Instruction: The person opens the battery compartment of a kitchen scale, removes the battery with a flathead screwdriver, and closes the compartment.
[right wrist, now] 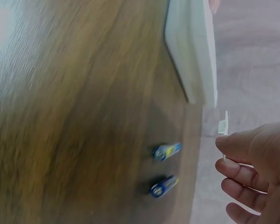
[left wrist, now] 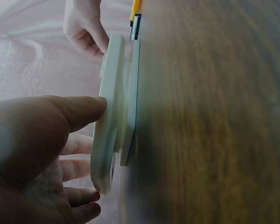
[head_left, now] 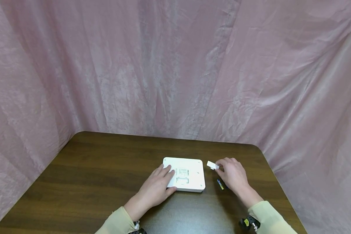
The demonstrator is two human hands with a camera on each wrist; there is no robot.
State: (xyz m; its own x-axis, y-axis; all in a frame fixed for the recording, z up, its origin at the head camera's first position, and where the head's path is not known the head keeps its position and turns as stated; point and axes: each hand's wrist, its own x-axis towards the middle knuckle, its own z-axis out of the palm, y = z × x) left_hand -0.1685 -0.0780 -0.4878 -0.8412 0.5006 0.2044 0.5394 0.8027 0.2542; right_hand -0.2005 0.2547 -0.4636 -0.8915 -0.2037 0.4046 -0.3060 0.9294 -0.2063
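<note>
A flat white kitchen scale (head_left: 194, 175) lies underside up on the table, its label and small rectangular battery compartment (head_left: 182, 180) facing upward. My left hand (head_left: 155, 187) rests on its left side with fingers extended over the surface; the thumb (left wrist: 86, 112) touches the near edge. To the right of the scale, my right hand (head_left: 234, 174) pinches a small white battery cover (head_left: 212, 165) between thumb and fingers, above the table. Two batteries, a nearer one (right wrist: 167, 151) and another (right wrist: 163, 186), lie on the wood below that hand.
The brown wooden table (head_left: 84, 182) has rounded far corners. Pink draped curtain (head_left: 169, 71) hangs behind it and along both sides. Dark straps with devices circle both wrists, such as the right wrist device (head_left: 249, 223).
</note>
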